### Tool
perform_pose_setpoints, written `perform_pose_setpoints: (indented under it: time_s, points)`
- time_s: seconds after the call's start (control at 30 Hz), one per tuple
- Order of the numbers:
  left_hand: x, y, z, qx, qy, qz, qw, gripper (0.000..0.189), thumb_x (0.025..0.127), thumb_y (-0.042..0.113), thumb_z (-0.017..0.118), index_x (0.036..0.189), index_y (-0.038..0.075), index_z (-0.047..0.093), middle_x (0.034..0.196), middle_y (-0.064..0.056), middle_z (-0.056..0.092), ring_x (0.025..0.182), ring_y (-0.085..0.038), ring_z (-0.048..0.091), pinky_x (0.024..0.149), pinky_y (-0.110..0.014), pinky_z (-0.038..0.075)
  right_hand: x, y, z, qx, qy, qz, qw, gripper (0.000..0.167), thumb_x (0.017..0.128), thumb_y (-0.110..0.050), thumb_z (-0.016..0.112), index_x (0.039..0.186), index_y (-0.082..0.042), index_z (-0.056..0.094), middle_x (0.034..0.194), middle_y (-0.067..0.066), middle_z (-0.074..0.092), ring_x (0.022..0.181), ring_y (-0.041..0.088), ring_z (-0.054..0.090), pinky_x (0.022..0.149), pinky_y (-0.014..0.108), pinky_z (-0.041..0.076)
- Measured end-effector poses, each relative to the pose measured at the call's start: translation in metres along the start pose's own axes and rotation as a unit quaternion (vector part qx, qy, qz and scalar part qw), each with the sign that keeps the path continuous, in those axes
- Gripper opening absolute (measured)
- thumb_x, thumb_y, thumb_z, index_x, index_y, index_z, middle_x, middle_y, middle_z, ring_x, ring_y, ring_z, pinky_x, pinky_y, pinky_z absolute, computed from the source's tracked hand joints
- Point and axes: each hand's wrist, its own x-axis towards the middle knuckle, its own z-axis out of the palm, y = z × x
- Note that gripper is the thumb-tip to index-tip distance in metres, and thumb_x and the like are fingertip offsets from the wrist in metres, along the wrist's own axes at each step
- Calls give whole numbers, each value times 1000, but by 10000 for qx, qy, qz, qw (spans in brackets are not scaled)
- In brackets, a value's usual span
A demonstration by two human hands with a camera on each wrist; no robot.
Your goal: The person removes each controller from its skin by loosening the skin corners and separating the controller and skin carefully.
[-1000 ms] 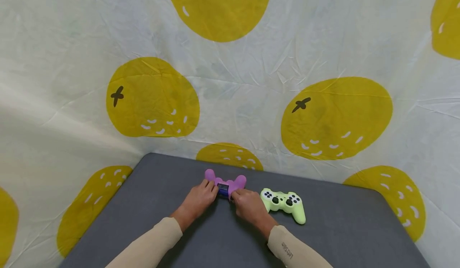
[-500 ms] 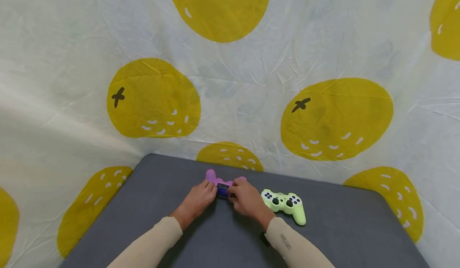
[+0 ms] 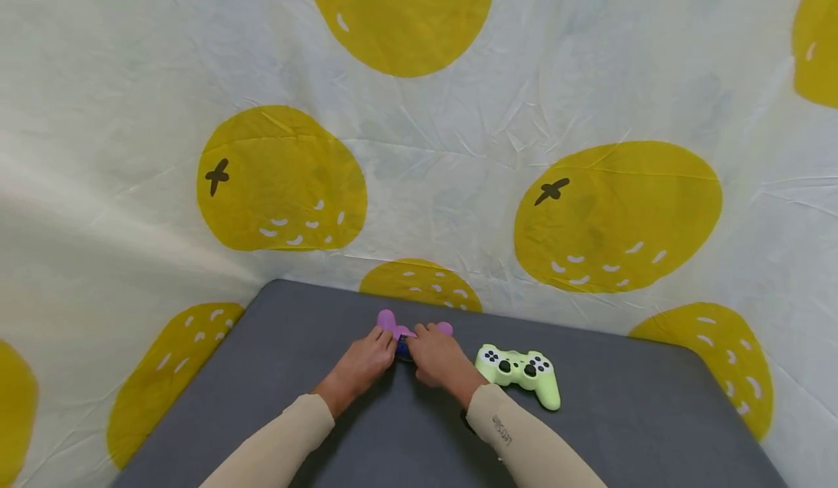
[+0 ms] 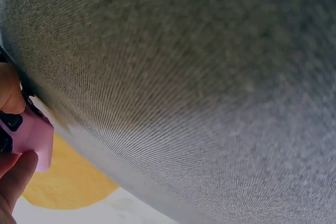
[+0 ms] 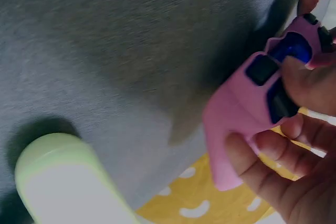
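A game controller with a dark blue body sits in a pink silicone cover (image 3: 386, 320) near the back of the table. My left hand (image 3: 368, 361) pinches its left part; in the left wrist view, thumb and finger hold a pink corner (image 4: 39, 137) beside black shoulder buttons. My right hand (image 3: 440, 359) holds the other side and hides much of it. In the right wrist view, that thumb lies by the blue middle and black buttons, with the fingers curled behind the pink cover (image 5: 231, 108). To the right lies a pale green controller (image 3: 517, 368), sticks upward.
The dark grey table (image 3: 393, 437) ends at a white cloth (image 3: 445, 204) printed with yellow fruit. That cloth hangs close behind the table and along its left side. The green controller's grip (image 5: 68, 177) lies close to my right hand.
My right hand has slid from the controller's right side leftward and up over its middle, covering more of it. The left hand keeps its hold; the green controller has stayed put.
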Motion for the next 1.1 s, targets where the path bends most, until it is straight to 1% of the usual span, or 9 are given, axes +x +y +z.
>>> perform_pose_setpoints:
  time_s: [0.17,0.33,0.43,0.53,0.67,0.77,0.9,1.0,1.1]
  points:
    - [1,0,-2,83,26,-99,9999,21,88,13,83,104,6,73,96,-5,66,87,-19,57,60,-27,57,2,-3,-1,-186,-55,-67,9998,28,91,-21,76,113,-6,70,107,7,64,94,22,56,89,34,57]
    - [7,-1,-4,74,-132,-106,9998,23,87,16,84,104,7,74,97,-4,67,88,-19,58,60,-26,58,2,3,-4,-119,-58,-143,9998,29,90,-20,76,111,-2,68,102,10,64,91,23,56,88,34,55]
    - [8,-1,-6,23,-302,-110,9995,25,86,18,85,105,7,74,98,-4,67,88,-19,58,61,-27,58,3,8,-4,160,-75,-244,9995,25,91,-18,74,109,-1,68,100,10,65,90,25,57,88,35,53]
    - [9,-1,-8,-38,-383,-121,9992,25,86,17,85,105,7,74,98,-5,67,88,-19,58,61,-27,58,2,14,-5,637,-57,-429,9970,18,94,-14,71,105,0,67,96,11,67,87,25,58,85,36,51]
    - [9,-5,-10,-88,-493,-75,9987,22,87,16,84,105,7,75,98,-4,68,89,-19,59,64,-27,59,-2,23,-8,1491,15,-676,9865,7,95,-7,69,92,-4,63,86,7,63,78,21,55,77,33,49]
    - [8,-9,-11,-175,-621,-43,9979,21,87,14,84,105,8,75,100,-5,70,92,-19,60,68,-28,61,-6,29,-8,2052,10,-703,9762,14,95,-7,69,86,-8,59,82,1,57,73,14,49,72,27,44]
    - [9,-14,-14,-432,-850,3,9954,29,82,16,88,107,6,75,103,-6,71,94,-21,60,74,-31,62,-12,35,-5,2621,47,-578,9633,20,97,-7,68,81,-9,57,79,-1,50,72,12,44,68,26,39]
    - [11,-18,-15,-637,-1054,-26,9924,39,77,20,93,107,5,74,104,-7,70,95,-22,60,78,-32,62,-18,40,0,2904,301,-474,9553,24,97,-2,65,76,-8,55,78,0,48,71,14,42,68,28,38]
    - [13,-21,-17,-789,-1231,-66,9892,39,76,21,93,106,5,74,103,-7,69,96,-23,60,79,-33,62,-24,42,7,3097,641,-384,9479,24,97,1,64,76,-8,53,82,1,51,73,14,43,70,29,39]
